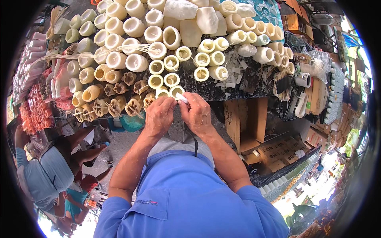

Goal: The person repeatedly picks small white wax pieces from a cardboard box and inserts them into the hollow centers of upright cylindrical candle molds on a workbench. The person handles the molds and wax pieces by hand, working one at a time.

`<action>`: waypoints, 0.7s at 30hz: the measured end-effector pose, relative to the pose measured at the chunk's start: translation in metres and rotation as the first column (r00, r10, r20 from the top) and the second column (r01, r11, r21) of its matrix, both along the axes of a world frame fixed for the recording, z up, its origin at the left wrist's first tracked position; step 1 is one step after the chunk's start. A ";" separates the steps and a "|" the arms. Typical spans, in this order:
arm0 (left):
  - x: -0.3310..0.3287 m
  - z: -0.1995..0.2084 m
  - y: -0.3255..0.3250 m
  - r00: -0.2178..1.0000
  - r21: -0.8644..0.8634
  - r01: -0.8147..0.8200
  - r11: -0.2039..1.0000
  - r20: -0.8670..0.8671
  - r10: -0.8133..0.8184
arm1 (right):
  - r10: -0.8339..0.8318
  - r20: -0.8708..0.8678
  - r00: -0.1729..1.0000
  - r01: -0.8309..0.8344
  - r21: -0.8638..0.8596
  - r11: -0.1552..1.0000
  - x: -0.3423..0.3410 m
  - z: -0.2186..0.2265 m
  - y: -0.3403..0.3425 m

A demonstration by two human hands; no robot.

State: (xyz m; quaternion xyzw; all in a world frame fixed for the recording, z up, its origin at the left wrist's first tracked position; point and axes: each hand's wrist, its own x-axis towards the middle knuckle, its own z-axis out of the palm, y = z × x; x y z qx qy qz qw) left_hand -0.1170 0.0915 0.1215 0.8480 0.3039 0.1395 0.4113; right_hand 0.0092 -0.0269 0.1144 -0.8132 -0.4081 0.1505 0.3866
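Note:
Both my hands meet at the near edge of the table, in front of a row of pale yellow wax cups [172, 79]. My right hand [197, 115] is closed, with a small white piece [182, 97] pinched between thumb and fingers. Close beside it, my left hand [159, 116] has its fingers pressed together; whatever they hold is hidden. Just beyond my fingertips stands one yellow wax cup [177, 90], and another cup [162, 93] sits behind my left hand. A bundle of long white wicks [137, 48] lies across the cups to the left.
White wax lumps [207, 20] are heaped at the back. Brown, ridged wax pieces [133, 105] line the near left edge. White scraps [231, 85] lie on the dark table. Right of me are a mug [303, 79] and a cardboard box [260, 115]. People [55, 170] are at the lower left.

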 end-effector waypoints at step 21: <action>0.015 0.010 0.016 0.992 -0.024 0.124 0.992 -0.037 -0.125 | -0.460 0.318 0.829 0.550 -0.321 0.771 0.125 -0.102 -0.108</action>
